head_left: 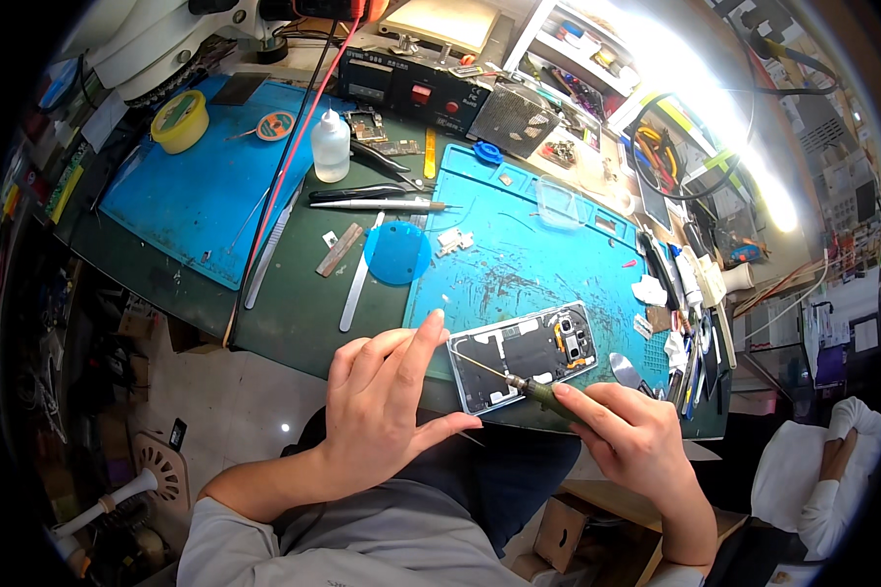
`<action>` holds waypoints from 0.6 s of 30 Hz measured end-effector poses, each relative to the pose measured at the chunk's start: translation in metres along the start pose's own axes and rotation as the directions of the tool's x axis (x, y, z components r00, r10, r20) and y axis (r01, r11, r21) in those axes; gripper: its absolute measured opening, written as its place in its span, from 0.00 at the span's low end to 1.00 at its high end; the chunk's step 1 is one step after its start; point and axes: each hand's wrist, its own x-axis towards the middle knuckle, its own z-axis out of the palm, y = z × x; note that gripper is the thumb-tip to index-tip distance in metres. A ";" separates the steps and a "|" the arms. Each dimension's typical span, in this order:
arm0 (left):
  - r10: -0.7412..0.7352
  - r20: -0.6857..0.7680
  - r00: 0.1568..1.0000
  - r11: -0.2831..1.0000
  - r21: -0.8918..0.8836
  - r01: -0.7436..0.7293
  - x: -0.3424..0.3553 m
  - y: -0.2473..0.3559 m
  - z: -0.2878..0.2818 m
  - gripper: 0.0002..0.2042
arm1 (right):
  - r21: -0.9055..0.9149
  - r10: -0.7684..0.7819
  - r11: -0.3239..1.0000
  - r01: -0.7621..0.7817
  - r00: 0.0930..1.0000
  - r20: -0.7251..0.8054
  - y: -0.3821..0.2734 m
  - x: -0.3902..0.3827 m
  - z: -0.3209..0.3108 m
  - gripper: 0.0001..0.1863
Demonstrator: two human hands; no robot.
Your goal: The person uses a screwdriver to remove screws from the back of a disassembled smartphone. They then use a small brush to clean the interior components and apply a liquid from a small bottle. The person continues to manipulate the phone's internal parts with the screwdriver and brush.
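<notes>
An opened smartphone (pixel 531 344) lies on the near edge of the blue mat, its back cover off. Its dark inside, white tape patches and camera lenses at the right end are visible. My left hand (pixel 377 391) is beside the phone's left end, fingers stretched up and thumb reaching its lower left corner. Whether the thumb presses on the frame I cannot tell. In my right hand (pixel 631 435) is a screwdriver (pixel 541 393) with a green handle and long thin shaft. The shaft slants over the phone, its tip close to the left end.
Beyond the phone lie a blue disc (pixel 397 252), a metal spatula (pixel 360 279) and a clear squeeze bottle (pixel 331 147). Small white pieces (pixel 454 241) rest on the blue mat (pixel 519 264). Tools crowd the right edge near a metal oval blade (pixel 625 370). Red and black cables hang at left.
</notes>
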 end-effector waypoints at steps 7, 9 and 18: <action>0.001 -0.010 1.000 1.000 -0.004 -0.001 0.000 0.000 0.001 0.58 | -0.007 -0.012 1.000 0.011 1.000 -0.003 0.000 -0.004 -0.001 0.32; 0.007 -0.035 0.999 1.000 0.001 -0.007 0.002 0.002 -0.001 0.56 | -0.013 -0.016 1.000 0.016 1.000 -0.003 -0.001 -0.005 -0.001 0.32; 0.003 -0.047 0.999 1.000 0.002 -0.003 0.003 0.002 0.000 0.54 | 0.006 0.005 1.000 -0.006 1.000 0.020 -0.004 -0.011 -0.002 0.31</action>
